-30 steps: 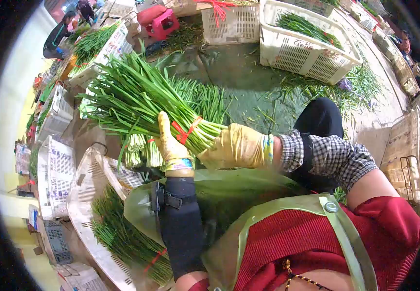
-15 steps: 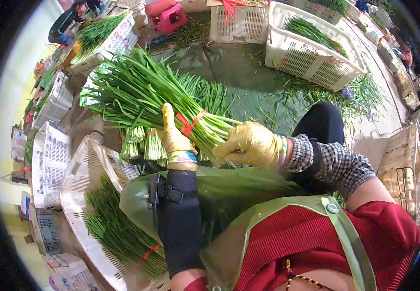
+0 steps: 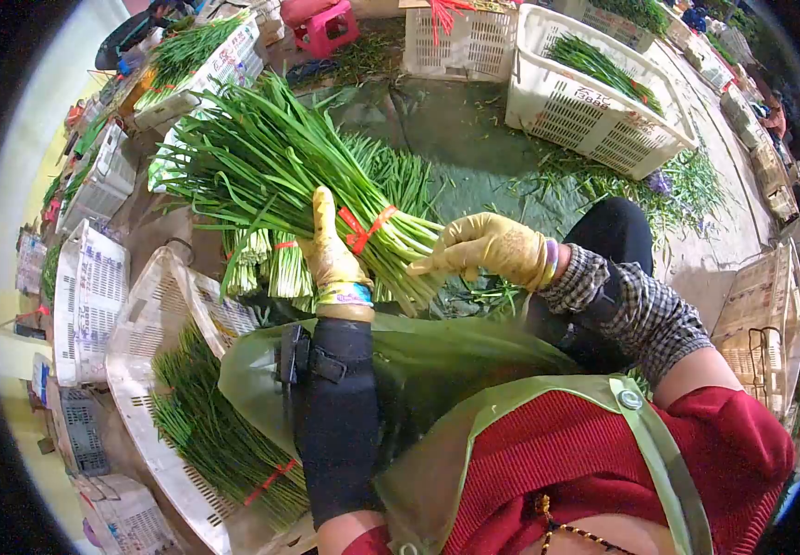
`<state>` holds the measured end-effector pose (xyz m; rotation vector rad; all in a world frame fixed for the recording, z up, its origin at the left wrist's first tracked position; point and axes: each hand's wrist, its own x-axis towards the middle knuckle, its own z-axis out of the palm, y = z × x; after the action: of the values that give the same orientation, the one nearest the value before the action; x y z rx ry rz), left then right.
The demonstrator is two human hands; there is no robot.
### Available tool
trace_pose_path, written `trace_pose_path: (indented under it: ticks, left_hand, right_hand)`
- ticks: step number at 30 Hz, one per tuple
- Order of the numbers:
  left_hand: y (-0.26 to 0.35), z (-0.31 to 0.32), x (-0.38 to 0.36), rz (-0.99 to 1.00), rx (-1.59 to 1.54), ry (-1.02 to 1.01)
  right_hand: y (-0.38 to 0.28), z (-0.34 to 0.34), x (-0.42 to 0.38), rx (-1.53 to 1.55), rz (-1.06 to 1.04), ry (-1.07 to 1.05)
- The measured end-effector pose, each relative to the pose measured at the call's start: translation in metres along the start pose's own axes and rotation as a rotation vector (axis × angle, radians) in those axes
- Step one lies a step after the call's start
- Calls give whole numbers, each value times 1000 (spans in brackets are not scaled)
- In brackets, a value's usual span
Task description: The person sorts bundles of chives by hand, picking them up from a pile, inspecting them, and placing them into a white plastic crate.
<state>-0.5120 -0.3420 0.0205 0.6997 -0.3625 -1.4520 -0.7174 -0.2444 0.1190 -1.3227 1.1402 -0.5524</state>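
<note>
A thick bunch of long green stalks (image 3: 270,166) lies slantwise in front of me, leaves to the upper left, pale ends to the lower right. A red tie (image 3: 360,228) circles it near the pale ends. My left hand (image 3: 333,250), in a yellowish glove, grips the bunch beside the tie, thumb up. At the pale ends is my gloved right hand (image 3: 492,250), fingers bent and pinched together; whether a stalk is between them is unclear. Behind and below the bunch, more tied bunches (image 3: 289,273) show their pale ends.
A white crate (image 3: 594,102) holding a green bunch stands at the upper right. Another white crate (image 3: 132,356) with dark green stalks (image 3: 220,421) is at lower left. A pink stool (image 3: 329,30) stands at the back. Loose leaves litter the floor. People are partly visible at both far edges.
My right hand has shifted slightly up and right, and its fingers have loosened from around the pale ends. My left hand still grips the bunch.
</note>
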Motion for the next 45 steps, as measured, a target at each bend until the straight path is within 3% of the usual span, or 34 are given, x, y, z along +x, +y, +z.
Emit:
trace_pose_path:
  ticks: [2,5,6,9,10,14,17,19,21,22,25,27,29,33,35,37,39,40,43,45]
  left_hand:
    - [-3,-4,5,-15,-18,-7]
    - [-6,-3,4,15,20,50]
    - [-5,-3,3,20,44,60]
    - [-4,0,-1,38,117,86]
    - [-4,2,-4,-5,60,-4]
    - [5,30,-36,18,141,-14]
    - [-1,24,-28,124,178,-38]
    - [-7,16,-19,130,189,-1]
    - [-11,10,-13,134,154,35]
    - [-8,12,-13,84,114,80]
    - [-10,4,2,71,86,23]
    - [-9,4,-1,30,71,-20]
    - [-7,5,-5,30,127,22]
    - [-11,-2,-1,51,155,0]
    - [-9,5,-8,103,174,0]
    - [-8,6,-8,104,170,11]
    - [-11,0,0,13,75,-62]
    - [-7,11,-11,19,79,-85]
    - [0,21,-23,-16,86,-142]
    - [0,26,-25,86,100,-151]
  right_hand:
    - [0,2,2,-82,35,61]
    - [13,3,8,-470,-577,242]
    - [10,3,10,-573,-649,290]
    - [11,11,19,-426,-506,319]
    - [7,12,20,-411,-458,309]
    - [8,11,28,-324,-649,291]
    - [-11,7,9,361,-411,-15]
    - [-28,-15,-15,274,-377,-35]
    - [-27,-36,-14,-178,-373,96]
    - [-28,-49,-11,-748,-419,107]
    - [-12,-32,0,-908,-716,162]
    - [-17,-4,-5,-942,-645,62]
    - [-7,17,8,-1106,-935,130]
    - [17,34,31,-1335,-987,284]
    - [13,27,31,-1220,-1050,167]
    - [9,29,30,-1223,-1060,189]
    - [7,29,31,-1185,-1101,154]
    - [7,33,30,-1010,-1066,168]
    - [7,27,35,-918,-1049,253]
    - [8,28,34,-687,-984,266]
